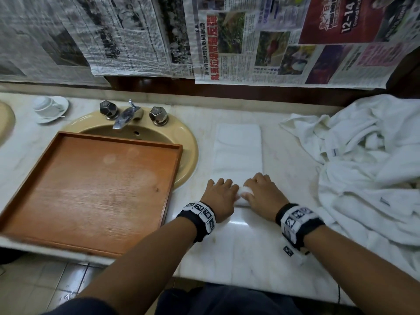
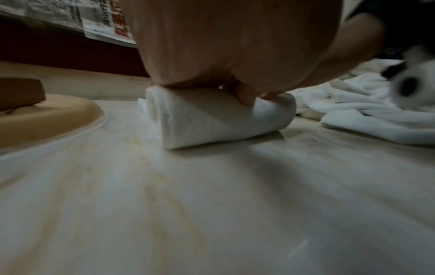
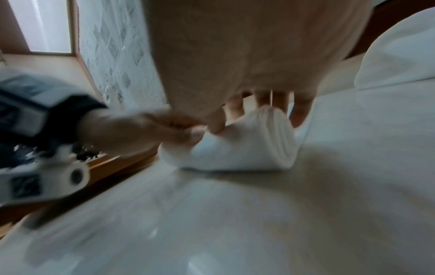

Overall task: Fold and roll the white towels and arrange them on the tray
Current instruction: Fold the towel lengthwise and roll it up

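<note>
A folded white towel [image 1: 238, 151] is laid lengthwise on the marble bench [image 1: 250, 246], just right of the sink [image 1: 188, 142], and its near end is wound into a roll [image 2: 219, 119]. The roll is grasped from above by the left hand [image 1: 219, 196] and the right hand [image 1: 261, 194], fingers curled over it and thumbs tucked at its near side. The wooden tray [image 1: 91, 189] is set over the sink, and a heap of loose white towels [image 1: 368, 167] is seen at the right

Marble counter [image 1: 250, 246], folded towel [image 1: 238, 148] (part-rolled), towel heap [image 1: 368, 169], cup and saucer [image 1: 48, 108]
</note>
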Demonstrator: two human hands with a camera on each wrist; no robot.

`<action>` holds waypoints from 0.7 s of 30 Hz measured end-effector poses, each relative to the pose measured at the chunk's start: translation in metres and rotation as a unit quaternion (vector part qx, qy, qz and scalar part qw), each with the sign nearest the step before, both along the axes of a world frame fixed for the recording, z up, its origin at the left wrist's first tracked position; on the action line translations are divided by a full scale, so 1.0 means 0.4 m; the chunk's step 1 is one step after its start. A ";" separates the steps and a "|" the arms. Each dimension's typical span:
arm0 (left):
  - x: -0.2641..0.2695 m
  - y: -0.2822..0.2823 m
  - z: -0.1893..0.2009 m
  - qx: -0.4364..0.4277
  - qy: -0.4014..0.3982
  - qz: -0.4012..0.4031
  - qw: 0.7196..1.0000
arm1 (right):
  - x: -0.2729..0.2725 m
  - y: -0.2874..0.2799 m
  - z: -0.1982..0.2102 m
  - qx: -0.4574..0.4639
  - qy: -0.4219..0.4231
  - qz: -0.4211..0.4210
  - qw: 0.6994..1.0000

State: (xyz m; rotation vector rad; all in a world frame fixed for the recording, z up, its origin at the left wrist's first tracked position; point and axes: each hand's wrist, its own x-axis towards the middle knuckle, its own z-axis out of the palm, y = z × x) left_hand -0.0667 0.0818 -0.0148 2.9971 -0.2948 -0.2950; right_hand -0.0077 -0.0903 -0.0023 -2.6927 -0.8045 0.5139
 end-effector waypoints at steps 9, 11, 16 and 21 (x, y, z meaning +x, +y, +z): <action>0.047 -0.017 -0.020 0.020 -0.079 0.064 0.995 | -0.049 -0.008 -0.063 0.013 -0.137 0.036 0.990; 0.038 -0.011 -0.020 0.020 -0.109 0.062 0.992 | -0.020 0.003 -0.052 -0.019 -0.113 0.034 0.993; 0.019 0.002 -0.029 0.047 -0.046 0.021 0.998 | 0.079 0.036 -0.019 -0.082 -0.026 0.038 0.996; 0.096 0.034 -0.023 0.030 -0.014 -0.003 0.999 | 0.126 0.061 -0.018 -0.128 0.023 0.010 0.991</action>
